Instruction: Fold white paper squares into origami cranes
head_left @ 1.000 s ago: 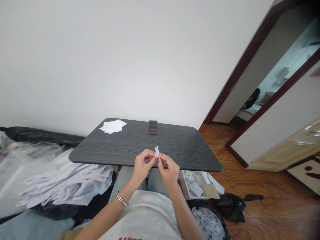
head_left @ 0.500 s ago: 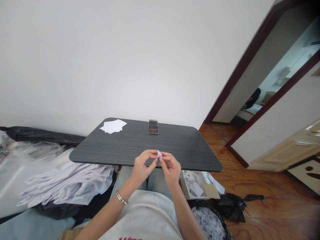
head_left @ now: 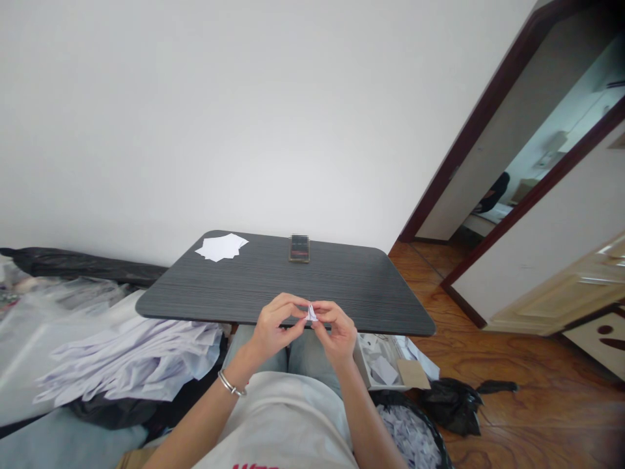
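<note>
Where the two hands meet over the near edge of the dark grey wood-grain bench (head_left: pixel 273 280), a small white folded paper piece (head_left: pixel 311 314) is held between them. It is clear of the surface and just ahead of the person's lap.

The piece is pinched from both sides. The left hand (head_left: pixel 272 327) is closed on it from the left with thumb and forefinger, and the right hand (head_left: pixel 340 331) likewise from the right. The fingers of the two hands nearly touch across it. Neither hand is nearer: the piece sits at the midpoint, at the tips of the fingers and in neither palm.

The outline reads as a small pointed wedge, but its long axis cannot be fixed — too little paper shows between the fingers.

Pose: both forearms rise from the lower edge of the view and converge, with wrists lifted and palms turned toward each other. The remaining fingers are curled loosely below the pinch. A thin silver bracelet (head_left: pixel 231 384) is noted on the left wrist.

Surroundings — a loose stack of white paper sheets (head_left: pixel 221 247) lies at the far left corner of the bench. A dark rectangular phone (head_left: pixel 299 248) lies at the far edge. Both are well apart from the hands. An open cardboard box of paper scraps (head_left: pixel 385 366) stands on the floor, below the right near corner.
</note>
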Demonstrator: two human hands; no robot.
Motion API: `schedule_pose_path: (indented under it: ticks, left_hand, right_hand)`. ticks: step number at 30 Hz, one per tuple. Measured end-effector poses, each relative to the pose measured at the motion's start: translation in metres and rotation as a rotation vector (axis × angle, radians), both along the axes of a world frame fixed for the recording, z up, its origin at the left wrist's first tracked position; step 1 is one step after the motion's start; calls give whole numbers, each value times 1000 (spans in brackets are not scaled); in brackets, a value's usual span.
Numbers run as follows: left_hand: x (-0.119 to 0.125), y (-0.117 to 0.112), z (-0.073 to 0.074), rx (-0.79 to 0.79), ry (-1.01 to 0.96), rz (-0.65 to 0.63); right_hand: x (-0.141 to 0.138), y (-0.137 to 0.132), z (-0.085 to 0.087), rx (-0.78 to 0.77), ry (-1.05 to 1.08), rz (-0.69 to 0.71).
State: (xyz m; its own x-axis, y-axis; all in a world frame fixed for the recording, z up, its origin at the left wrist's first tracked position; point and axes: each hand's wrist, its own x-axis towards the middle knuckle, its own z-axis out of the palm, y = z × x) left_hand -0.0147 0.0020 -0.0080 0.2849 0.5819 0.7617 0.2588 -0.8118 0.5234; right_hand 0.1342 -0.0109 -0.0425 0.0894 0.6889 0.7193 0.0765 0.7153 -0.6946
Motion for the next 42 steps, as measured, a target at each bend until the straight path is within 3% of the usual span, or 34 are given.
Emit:
schedule_pose_path:
  ticks: [10,18,25,37,42]
  left_hand:
    - [-5,5,-1,129,18,-93]
    - [-6,6,-2,106,32,-110]
    - [-5,5,0,87,-37,-124]
    - [-5,9,-8,-27,-141,-136]
    - [-3,8,-8,-69,-162,-89]
  right_hand:
    - [-1,-1,2,118,-56,13]
    - [-1,-2,4,121,-47,27]
    - [-4,-2,2,142,-24,-42]
    - [-7,-1,-1,83,102,-51]
    - [-9,-1,-3,-32,146,-44]
